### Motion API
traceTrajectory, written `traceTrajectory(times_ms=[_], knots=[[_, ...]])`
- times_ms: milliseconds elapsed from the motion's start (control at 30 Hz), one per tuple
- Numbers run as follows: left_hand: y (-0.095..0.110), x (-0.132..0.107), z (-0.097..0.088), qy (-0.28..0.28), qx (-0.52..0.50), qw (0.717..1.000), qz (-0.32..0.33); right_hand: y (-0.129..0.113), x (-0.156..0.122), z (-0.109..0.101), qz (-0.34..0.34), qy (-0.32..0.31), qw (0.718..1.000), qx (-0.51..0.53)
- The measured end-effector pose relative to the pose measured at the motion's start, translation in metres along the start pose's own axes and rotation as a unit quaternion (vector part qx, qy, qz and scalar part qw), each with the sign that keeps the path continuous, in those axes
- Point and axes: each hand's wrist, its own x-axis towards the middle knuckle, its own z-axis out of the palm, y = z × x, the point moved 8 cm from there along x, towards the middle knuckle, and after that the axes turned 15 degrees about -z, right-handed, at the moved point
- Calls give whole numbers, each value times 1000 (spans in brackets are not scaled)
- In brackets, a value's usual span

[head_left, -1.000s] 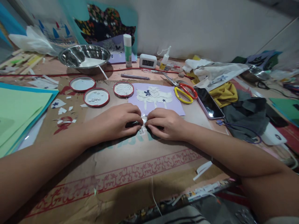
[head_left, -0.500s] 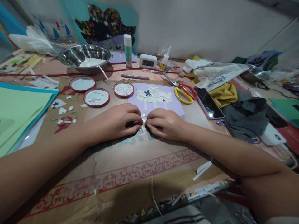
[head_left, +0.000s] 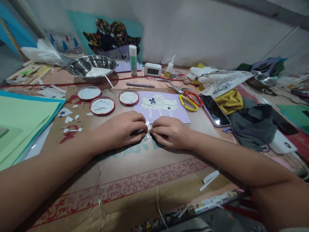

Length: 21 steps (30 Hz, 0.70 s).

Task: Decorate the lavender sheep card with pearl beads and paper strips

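My left hand [head_left: 120,130] and my right hand [head_left: 170,132] rest knuckles-up on a brown cardboard sheet [head_left: 135,174], fingertips pinched together on a small white strip with pearl beads [head_left: 146,132]. Just beyond them lies a lilac card [head_left: 180,114] bearing a white beaded cut-out [head_left: 159,103] with a small blue flower. Three red-rimmed lids sit to the left: one with small pearls [head_left: 128,97], one with clear gems [head_left: 102,105], one nearly bare [head_left: 88,93].
Red-and-yellow scissors [head_left: 190,99] and a phone [head_left: 214,110] lie right of the card, with heaped cloth [head_left: 251,119] beyond. A steel bowl [head_left: 91,66], glue stick [head_left: 132,59], small clock [head_left: 153,69] and glue bottle [head_left: 169,66] stand at the back. Green paper sheets [head_left: 21,119] lie at left.
The view has tilted a little, so everything sits slightly lower in the picture. Both hands stay pinched on the same beaded strip in the same place.
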Motion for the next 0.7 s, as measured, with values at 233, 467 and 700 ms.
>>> traceTrajectory(times_ms=[233,467,700], knots=[[1,2,-4,-5,-16,1000,-8,0,-3,-3,2,10,1000,21],[-1,0,-1,-13,-6,1000,-9,2,-2,-1,14,-4,999,33],[-3,5,-11,15,4,999,-45,2,-2,-2,14,2,999,42]])
